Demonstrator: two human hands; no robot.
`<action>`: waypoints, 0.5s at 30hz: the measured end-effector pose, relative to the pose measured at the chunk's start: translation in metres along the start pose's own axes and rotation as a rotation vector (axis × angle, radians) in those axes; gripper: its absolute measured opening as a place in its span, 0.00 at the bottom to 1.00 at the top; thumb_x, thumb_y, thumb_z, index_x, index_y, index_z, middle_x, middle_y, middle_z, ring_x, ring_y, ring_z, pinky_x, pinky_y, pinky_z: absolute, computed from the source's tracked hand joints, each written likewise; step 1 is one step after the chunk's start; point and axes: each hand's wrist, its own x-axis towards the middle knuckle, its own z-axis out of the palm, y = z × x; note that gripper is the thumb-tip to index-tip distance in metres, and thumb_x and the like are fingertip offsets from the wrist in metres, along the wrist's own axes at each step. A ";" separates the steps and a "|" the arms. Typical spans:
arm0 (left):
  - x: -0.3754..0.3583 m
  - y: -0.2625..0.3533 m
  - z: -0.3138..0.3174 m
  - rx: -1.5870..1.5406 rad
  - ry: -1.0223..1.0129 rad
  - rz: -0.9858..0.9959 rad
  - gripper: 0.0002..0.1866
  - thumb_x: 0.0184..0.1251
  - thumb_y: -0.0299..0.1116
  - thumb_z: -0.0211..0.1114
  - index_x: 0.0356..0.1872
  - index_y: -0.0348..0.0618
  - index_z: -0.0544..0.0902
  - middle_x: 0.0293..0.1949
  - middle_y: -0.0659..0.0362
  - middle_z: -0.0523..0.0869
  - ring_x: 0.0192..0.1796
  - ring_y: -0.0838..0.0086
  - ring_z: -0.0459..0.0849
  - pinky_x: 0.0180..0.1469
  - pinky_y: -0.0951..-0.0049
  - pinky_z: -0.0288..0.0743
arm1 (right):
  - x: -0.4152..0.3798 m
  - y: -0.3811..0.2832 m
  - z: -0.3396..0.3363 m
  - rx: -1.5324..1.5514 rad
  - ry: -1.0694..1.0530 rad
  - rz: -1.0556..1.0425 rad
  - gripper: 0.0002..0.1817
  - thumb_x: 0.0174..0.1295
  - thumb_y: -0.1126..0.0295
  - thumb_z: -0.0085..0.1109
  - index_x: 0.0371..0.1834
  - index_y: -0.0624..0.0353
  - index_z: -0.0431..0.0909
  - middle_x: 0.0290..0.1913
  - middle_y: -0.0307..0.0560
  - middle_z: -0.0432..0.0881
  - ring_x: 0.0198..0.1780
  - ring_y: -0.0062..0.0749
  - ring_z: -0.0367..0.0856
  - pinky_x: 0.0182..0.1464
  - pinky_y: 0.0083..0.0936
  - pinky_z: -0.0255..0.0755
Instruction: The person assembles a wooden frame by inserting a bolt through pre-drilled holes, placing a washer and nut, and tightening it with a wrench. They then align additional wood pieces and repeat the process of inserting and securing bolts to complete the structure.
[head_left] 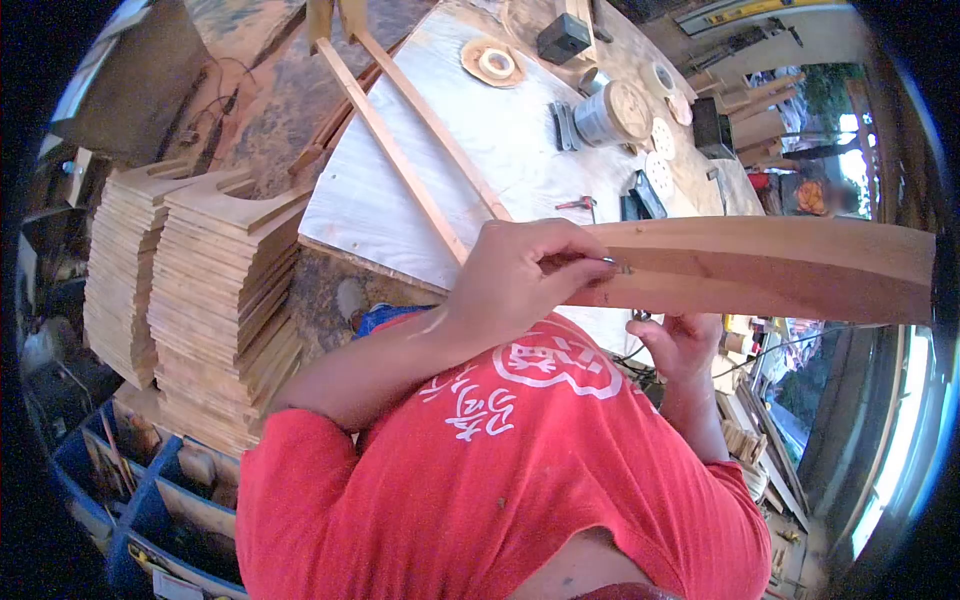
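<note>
A long, smooth wooden board [770, 262] stretches from the middle of the view to the right. My left hand [525, 272] is at its near end, with thumb and forefinger pinched together on a small metallic piece [608, 261] against the wood. I cannot make out what kind of piece it is. Below the board's lower edge, my right hand [688, 345] grips the board from underneath. Its thumb shows, while its other fingers are partly hidden behind the wood. A small metal part [640, 316] shows by the right thumb.
Two long wooden strips [400, 150] lie across the white-topped table [400, 110]. Tall stacks of cut wooden pieces [215, 310] stand at left, above a blue divided bin [140, 520]. A can [612, 112], tape roll [496, 64] and black block [564, 38] are on the table.
</note>
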 end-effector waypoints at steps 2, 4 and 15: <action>0.002 0.000 0.008 -0.060 0.101 0.015 0.05 0.57 0.26 0.68 0.33 0.36 0.86 0.27 0.57 0.87 0.31 0.80 0.84 0.34 0.80 0.77 | 0.002 0.000 0.000 -0.018 0.030 -0.045 0.23 0.40 0.58 0.78 0.34 0.63 0.83 0.39 0.44 0.84 0.44 0.31 0.80 0.48 0.29 0.71; 0.002 -0.007 0.012 -0.050 0.110 0.045 0.06 0.57 0.26 0.68 0.34 0.36 0.86 0.29 0.56 0.87 0.31 0.80 0.84 0.33 0.80 0.77 | 0.004 0.001 -0.002 -0.012 0.003 -0.033 0.23 0.38 0.58 0.79 0.32 0.62 0.83 0.35 0.42 0.85 0.41 0.29 0.81 0.46 0.28 0.71; 0.001 -0.007 0.010 0.083 0.103 0.150 0.08 0.55 0.23 0.66 0.38 0.39 0.86 0.32 0.54 0.88 0.34 0.71 0.87 0.38 0.75 0.79 | 0.010 0.005 -0.001 0.027 0.014 -0.090 0.20 0.38 0.59 0.78 0.27 0.60 0.82 0.30 0.40 0.84 0.36 0.26 0.81 0.40 0.25 0.72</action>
